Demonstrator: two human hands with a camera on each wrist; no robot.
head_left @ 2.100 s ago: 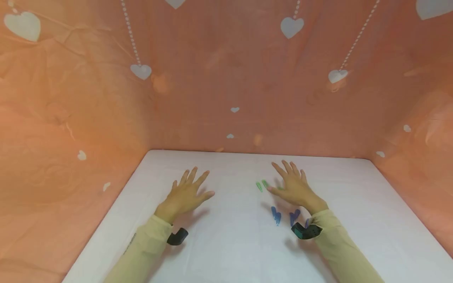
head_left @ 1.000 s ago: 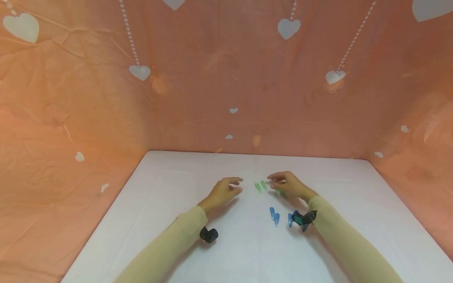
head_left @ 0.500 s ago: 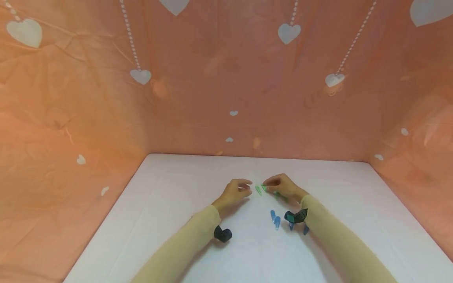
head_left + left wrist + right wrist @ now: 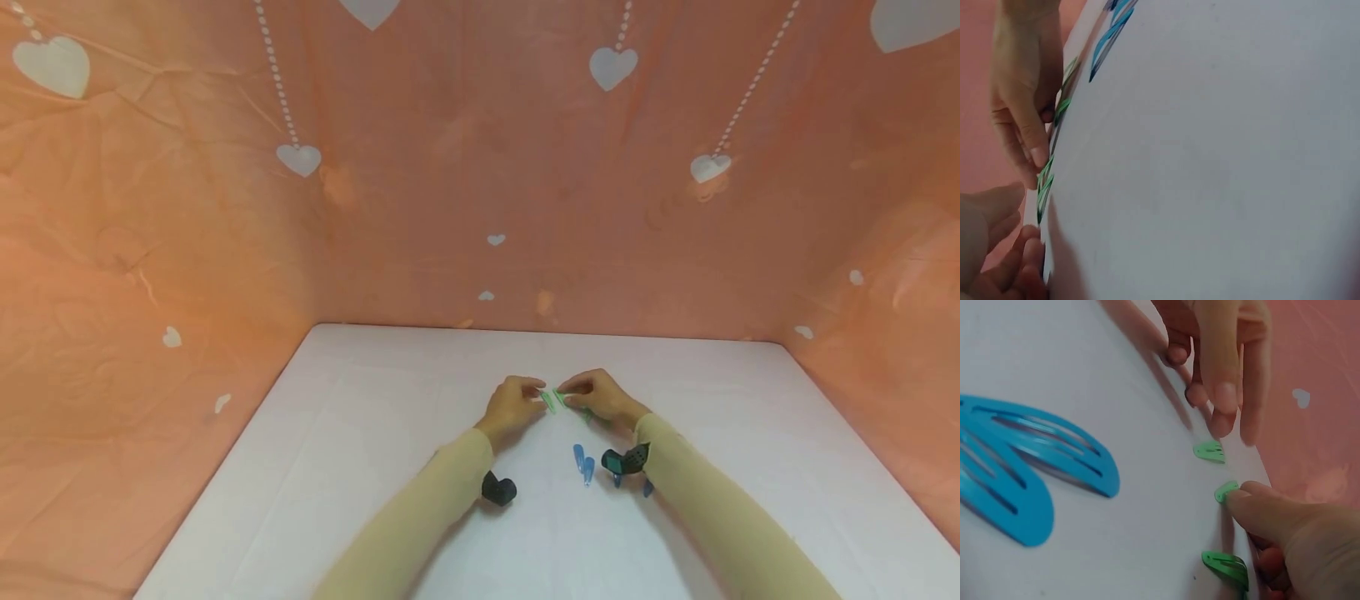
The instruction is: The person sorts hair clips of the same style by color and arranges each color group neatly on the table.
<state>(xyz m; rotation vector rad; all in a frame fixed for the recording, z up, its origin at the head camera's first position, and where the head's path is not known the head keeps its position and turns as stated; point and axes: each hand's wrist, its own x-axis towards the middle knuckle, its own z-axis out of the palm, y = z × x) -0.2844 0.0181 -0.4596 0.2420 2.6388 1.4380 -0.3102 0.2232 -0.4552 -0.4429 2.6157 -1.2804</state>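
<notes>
White tabletop (image 4: 262, 500) stands before the orange heart-printed backdrop (image 4: 450, 192). The left hand (image 4: 512, 406) has come beside one green snap hair clip (image 4: 548, 402) lying there, fingers parted; the right hand (image 4: 602, 396) pinches the neighbouring green clip (image 4: 1222, 492). Now both hands attend to this pair.

The table (image 4: 285, 467) has a plain white top, its far corners rounded. Toward the back I see small green hair clips (image 4: 548, 402) on it, two slanting side by side, others partly hidden to their right. Nearer lie blue hair clips (image 4: 588, 472): two close together, parts of more rightward.
</notes>
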